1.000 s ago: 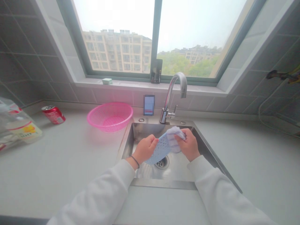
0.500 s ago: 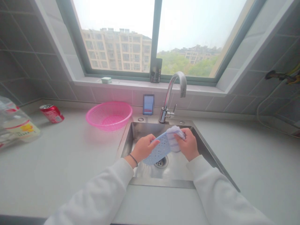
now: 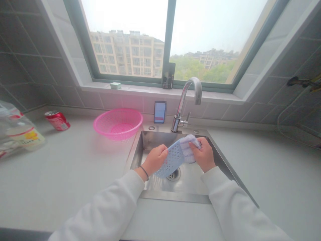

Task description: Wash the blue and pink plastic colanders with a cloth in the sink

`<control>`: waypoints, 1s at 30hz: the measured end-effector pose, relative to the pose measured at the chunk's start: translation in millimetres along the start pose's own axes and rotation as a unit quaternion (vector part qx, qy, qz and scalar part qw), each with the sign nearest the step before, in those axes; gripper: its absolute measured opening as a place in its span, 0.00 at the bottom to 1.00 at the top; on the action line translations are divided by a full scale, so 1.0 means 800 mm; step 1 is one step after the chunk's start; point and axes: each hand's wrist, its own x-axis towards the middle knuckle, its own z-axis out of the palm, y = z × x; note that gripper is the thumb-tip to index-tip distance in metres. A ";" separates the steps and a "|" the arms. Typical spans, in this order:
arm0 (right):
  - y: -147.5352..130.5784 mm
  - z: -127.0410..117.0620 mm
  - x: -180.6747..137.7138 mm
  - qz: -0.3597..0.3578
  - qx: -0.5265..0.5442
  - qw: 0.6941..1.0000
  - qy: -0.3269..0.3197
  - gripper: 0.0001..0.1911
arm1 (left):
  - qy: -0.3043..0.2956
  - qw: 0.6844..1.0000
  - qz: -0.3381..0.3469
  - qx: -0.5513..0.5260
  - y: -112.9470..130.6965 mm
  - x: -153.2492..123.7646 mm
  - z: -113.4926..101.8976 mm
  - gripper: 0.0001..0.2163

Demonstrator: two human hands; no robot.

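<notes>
Over the sink (image 3: 173,197) I hold a light-blue perforated plastic basket (image 3: 172,162), tilted on its side. My left hand (image 3: 155,159) is closed on its left rim, thumb on top. My right hand (image 3: 204,154) pinches a pale, striped, fluffy cloth (image 3: 187,149) against the basket's right end. The cloth covers that end, so the rim beneath it is hidden. Below the basket, part of the drain (image 3: 175,174) shows.
A chrome faucet (image 3: 178,113) rises behind the sink. Left of it stand a phone (image 3: 159,112) with a blurred screen, a pink basket (image 3: 117,137), a red can (image 3: 57,120) and a bottle (image 3: 25,135). A green soap-like block (image 3: 115,85) lies on the windowsill.
The view has shifted slightly. My hands keep their hold on the basket and cloth, and the left thumb lies closer along the rim. Little else differs.
</notes>
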 end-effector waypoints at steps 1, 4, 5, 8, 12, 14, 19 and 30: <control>-0.009 0.003 -0.007 -0.023 0.019 0.999 -0.032 0.15 | -0.002 1.000 0.003 0.014 0.000 0.000 0.000 0.12; -0.029 0.012 -0.021 -0.074 0.065 0.988 -0.120 0.14 | -0.003 0.998 0.018 0.055 0.000 0.000 -0.001 0.17; -0.030 0.013 -0.021 -0.075 0.073 0.986 -0.129 0.14 | -0.001 0.998 0.021 0.062 0.001 0.000 -0.002 0.18; -0.014 0.009 -0.009 -0.030 0.077 0.993 -0.086 0.15 | -0.001 0.998 0.020 0.066 0.006 -0.001 -0.005 0.19; 0.015 -0.002 0.011 0.056 0.037 0.998 0.015 0.19 | -0.004 0.997 0.011 0.072 0.010 -0.002 -0.006 0.18; 0.014 -0.004 0.010 0.058 0.035 0.997 0.025 0.20 | 0.001 0.997 0.011 0.074 0.009 -0.002 -0.005 0.18; -0.030 0.007 -0.020 -0.053 0.108 0.987 -0.109 0.17 | 0.009 0.998 0.024 0.059 0.005 -0.001 -0.003 0.19; 0.021 -0.009 0.015 0.077 0.035 0.995 0.050 0.21 | 0.022 0.998 0.022 0.062 0.008 -0.003 -0.005 0.18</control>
